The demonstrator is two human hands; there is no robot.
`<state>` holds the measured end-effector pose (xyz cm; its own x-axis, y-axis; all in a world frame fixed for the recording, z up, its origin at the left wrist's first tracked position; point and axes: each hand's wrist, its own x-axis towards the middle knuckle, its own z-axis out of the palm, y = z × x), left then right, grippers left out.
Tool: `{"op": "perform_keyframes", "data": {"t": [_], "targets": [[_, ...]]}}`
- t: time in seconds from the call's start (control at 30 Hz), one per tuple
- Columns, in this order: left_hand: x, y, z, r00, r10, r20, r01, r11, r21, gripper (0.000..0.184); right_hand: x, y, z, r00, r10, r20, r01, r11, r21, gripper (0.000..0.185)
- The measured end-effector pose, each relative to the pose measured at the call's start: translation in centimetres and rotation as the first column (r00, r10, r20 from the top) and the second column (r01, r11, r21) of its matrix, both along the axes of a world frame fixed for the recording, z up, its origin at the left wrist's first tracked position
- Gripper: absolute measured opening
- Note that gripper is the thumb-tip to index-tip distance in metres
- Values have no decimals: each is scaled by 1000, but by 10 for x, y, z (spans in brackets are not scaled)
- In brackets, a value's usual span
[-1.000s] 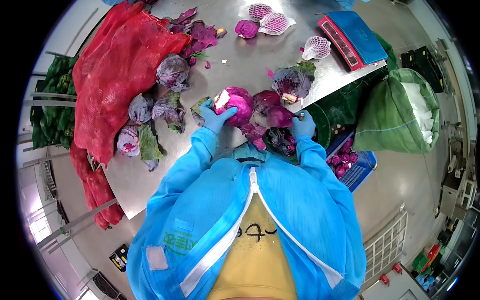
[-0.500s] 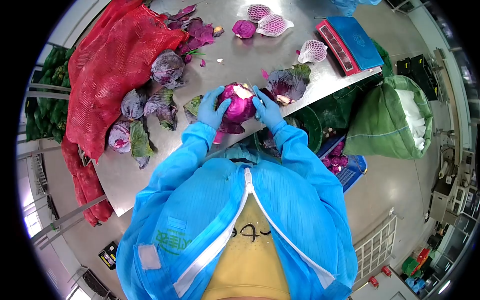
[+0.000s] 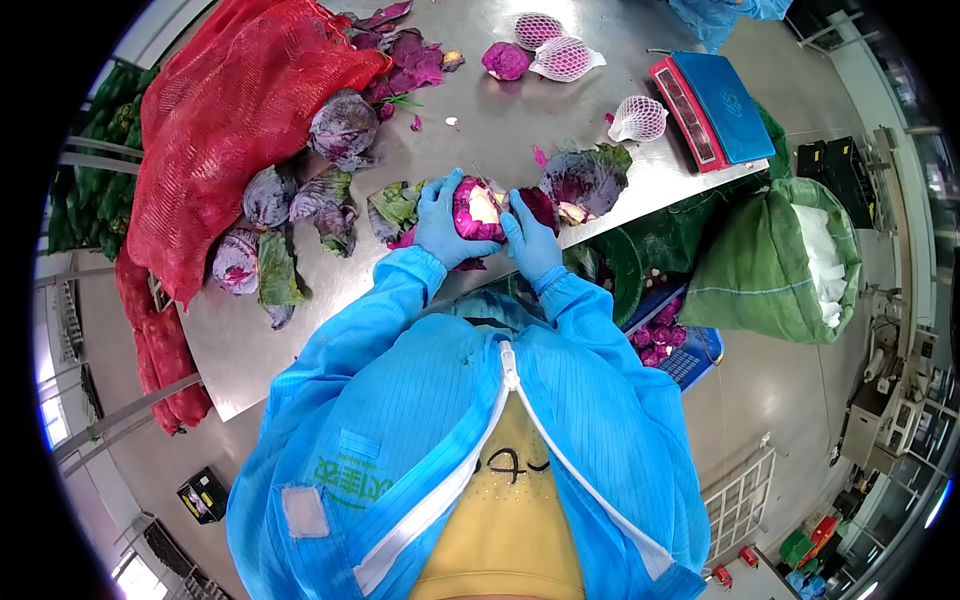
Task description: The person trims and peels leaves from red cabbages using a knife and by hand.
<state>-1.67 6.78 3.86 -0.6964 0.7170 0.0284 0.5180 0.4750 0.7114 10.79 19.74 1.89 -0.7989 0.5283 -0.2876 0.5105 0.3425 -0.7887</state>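
Note:
A red cabbage (image 3: 478, 203) with a pale cut stem end facing up is held between my gloved hands over the table's near edge. My left hand (image 3: 443, 222) is wrapped round its left side, thumb across the front. My right hand (image 3: 531, 243) is closed at the right side, fingertips touching the cabbage. A thin blade, apparently a knife (image 3: 479, 176), slants over the cabbage towards my right fingers; its handle is hidden. Dark outer leaves (image 3: 585, 184) lie just right of my right hand, and a green-purple leaf (image 3: 396, 208) lies left of my left hand.
A red mesh sack (image 3: 235, 130) and several untrimmed cabbages (image 3: 343, 125) occupy the left. Netted cabbages (image 3: 567, 59) and a blue-topped scale (image 3: 722, 105) stand at the back right. Below the edge are a green bin (image 3: 628, 275), blue crate (image 3: 704, 358) and green sack (image 3: 775, 265).
The cabbage has turned so its pale cut end faces more towards me. My left hand has shifted round to its front, and my right hand has moved slightly lower.

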Motion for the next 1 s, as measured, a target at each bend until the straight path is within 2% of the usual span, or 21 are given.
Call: {"op": "perform_keyframes", "data": {"t": [0.17, 0.23, 0.27, 0.33, 0.4, 0.43, 0.5, 0.53, 0.57, 0.6, 0.63, 0.67, 0.7, 0.77, 0.8, 0.83, 0.9, 0.93, 0.97, 1.0], "targets": [[9, 4, 2, 999, 7, -46, -6, 1000, 25, 121, -2, 1, 5, 997, -24, 77, 13, 989, 150, 56], [14, 9, 6, 994, 37, -106, -43, 998, -55, 118, -5, 11, -22, 973, -188, -132, 177, 980, -92, 50], [15, 14, 9, 994, 23, -108, -30, 997, -64, 116, -6, 16, -26, 973, -190, -131, 180, 980, -86, 50], [16, 19, 16, 993, 11, -118, -21, 997, -77, 116, -7, 25, -31, 941, -335, -57, 295, 890, -348, 46], [16, 19, 13, 990, 7, -137, -15, 998, -58, 116, -4, 42, -46, 867, -489, 93, 455, 704, -545, 48], [19, 13, 9, 990, 7, -141, -15, 999, -52, 116, 0, 40, -44, 868, -489, 87, 454, 707, -543, 48], [16, 1, 0, 974, -13, -228, 22, 999, 36, 115, 1, 36, -30, 932, -356, 64, 350, 844, -407, 48], [12, -4, -7, 992, -1, -126, 16, 993, 116, 114, 1, 33, -22, 942, -335, 35, 317, 850, -421, 47], [7, -8, -12, 993, -18, -114, 32, 992, 123, 117, 0, 25, -7, 923, -384, 23, 352, 821, -450, 40], [2, -12, -15, 994, -41, -105, 57, 987, 148, 117, -6, 21, -22, 892, -382, -244, 286, 892, -351, 35], [-2, -15, -15, 993, -61, -98, 78, 982, 171, 116, -13, 15, -25, 806, -327, -493, 240, 942, -232, 31], [-4, -18, -15, 994, -52, -100, 69, 984, 166, 116, -12, 15, -25, 862, -305, -405, 267, 952, -149, 26], [-4, -22, -16, 994, -48, -95, 64, 983, 174, 116, -14, 15, -27, 864, -299, -404, 257, 954, -156, 26], [-5, -28, -18, 995, -44, -87, 59, 982, 177, 115, -18, 22, -42, 901, -314, -299, 310, 949, -61, 26], [-6, -29, -22, 998, -36, -47, 46, 972, 230, 116, -15, 31, -81, 869, -402, -287, 429, 903, 35, 25], [-9, -28, -25, 999, -33, -13, 35, 957, 287, 116, -6, 38, -82, 834, -509, -213, 511, 858, -47, 24], [-12, -25, -25, 999, -19, -29, 26, 968, 250, 116, 14, 45, -70, 843, -521, -133, 532, 845, 55, 25], [-11, -26, -24, 999, -33, -15, 36, 969, 244, 116, 18, 44, -66, 858, -501, -111, 514, 842, 167, 34], [-11, -28, -22, 999, -52, 0, 50, 971, 235, 116, 19, 34, -47, 856, -506, -107, 517, 840, 163, 34], [-10, -27, -19, 997, -64, -40, 70, 976, 205, 115, 17, 25, -28, 855, -471, -216, 493, 868, 59, 41]]}}
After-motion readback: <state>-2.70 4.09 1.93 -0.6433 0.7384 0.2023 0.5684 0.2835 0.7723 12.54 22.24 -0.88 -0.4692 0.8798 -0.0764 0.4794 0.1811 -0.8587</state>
